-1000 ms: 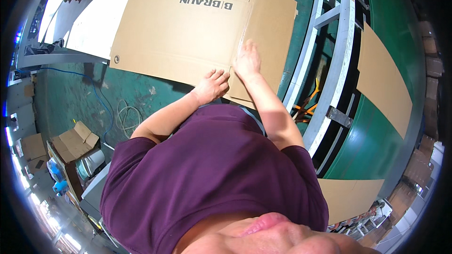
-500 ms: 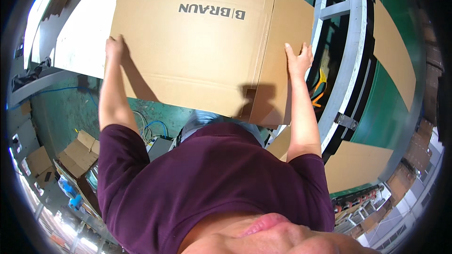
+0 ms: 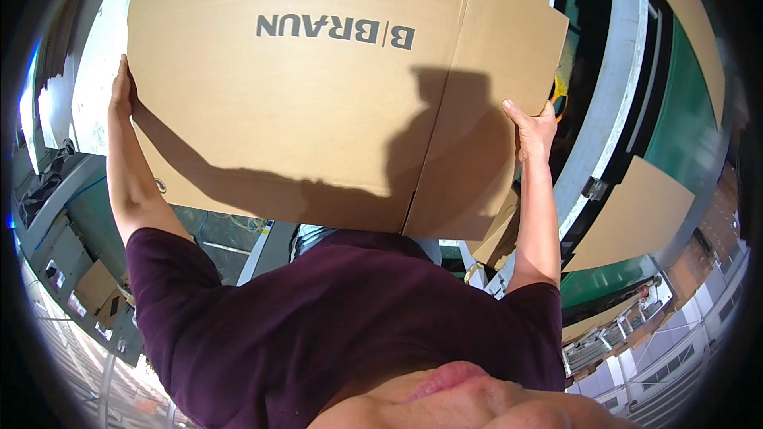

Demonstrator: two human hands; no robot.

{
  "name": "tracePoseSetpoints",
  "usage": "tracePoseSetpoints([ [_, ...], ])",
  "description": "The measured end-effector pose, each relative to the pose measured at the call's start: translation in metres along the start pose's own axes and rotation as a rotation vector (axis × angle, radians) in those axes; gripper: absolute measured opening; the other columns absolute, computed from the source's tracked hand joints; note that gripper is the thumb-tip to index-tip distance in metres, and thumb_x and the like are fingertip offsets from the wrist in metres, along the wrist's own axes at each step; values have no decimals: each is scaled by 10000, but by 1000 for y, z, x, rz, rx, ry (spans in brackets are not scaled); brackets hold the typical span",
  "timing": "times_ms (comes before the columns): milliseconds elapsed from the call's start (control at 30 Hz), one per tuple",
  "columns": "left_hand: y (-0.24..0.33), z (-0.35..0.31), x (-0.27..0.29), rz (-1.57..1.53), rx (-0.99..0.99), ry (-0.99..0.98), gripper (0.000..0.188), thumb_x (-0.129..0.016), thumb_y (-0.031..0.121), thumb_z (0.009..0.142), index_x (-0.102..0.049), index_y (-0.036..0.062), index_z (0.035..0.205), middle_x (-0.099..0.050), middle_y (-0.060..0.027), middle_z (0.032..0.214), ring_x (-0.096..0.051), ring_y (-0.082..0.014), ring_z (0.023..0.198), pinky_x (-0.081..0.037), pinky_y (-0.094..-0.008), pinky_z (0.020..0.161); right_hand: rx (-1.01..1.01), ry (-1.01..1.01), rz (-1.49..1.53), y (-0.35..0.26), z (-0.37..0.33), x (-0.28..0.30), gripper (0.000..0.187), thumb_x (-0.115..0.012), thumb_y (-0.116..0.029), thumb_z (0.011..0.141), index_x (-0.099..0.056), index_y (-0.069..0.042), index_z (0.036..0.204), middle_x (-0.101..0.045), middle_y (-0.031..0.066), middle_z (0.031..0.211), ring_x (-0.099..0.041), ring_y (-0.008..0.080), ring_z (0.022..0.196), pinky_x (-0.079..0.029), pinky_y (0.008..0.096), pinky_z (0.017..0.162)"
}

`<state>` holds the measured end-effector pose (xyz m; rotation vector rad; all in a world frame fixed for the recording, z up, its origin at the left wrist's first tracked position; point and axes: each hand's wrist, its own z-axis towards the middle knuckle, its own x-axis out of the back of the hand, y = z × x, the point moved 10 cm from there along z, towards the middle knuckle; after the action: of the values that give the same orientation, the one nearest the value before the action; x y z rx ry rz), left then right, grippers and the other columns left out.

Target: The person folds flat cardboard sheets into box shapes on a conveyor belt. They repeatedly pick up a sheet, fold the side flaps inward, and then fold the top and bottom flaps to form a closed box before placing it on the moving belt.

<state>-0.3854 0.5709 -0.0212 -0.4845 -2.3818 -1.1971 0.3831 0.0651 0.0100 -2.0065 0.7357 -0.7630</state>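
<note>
Cardboard sheet, flat and unfolded, is held before the person's torso, left hand and right hand with fingers gripping opposite edges, lifted but not yet set down.

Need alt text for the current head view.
A person's left hand and right hand hold opposite sides of a large cardboard sheet with upside-down dark lettering, crossed by a shadow. To the right, more cardboard lies on a green surface.
</note>
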Motion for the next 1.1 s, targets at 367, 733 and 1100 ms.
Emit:
tracePoseSetpoints([
  [367, 34, -38, 16, 778, 37, 622, 862, -315, 717, 876, -657, -43, 1094, -648, -226, 1103, -592, -373, 1066, -435, -432, 934, 74, 84, -82, -14, -8, -6, 676, -904, -191, 617, -522, 0, 1140, -616, 94, 1051, -594, 191, 942, -497, 308, 853],
  [733, 35, -51, -28, 727, -48, 724, 701, -367, 589, 906, -629, -14, 1148, -623, -221, 1160, -577, -383, 1099, -429, -472, 947, 87, 82, -7, -6, -6, -3, 625, -878, -153, 648, -518, 25, 1126, -623, 99, 1040, -596, 169, 946, -486, 298, 857],
  [1100, 29, -440, -312, 533, -1135, -232, 479, -664, 122, 748, -576, 38, 1212, -480, -181, 1364, -343, -358, 1350, -225, -491, 1135, 271, 150, -401, -21, 6, 11, 666, -908, -335, 545, -582, 50, 979, -676, 185, 949, -661, 285, 865, -506, 359, 799],
])
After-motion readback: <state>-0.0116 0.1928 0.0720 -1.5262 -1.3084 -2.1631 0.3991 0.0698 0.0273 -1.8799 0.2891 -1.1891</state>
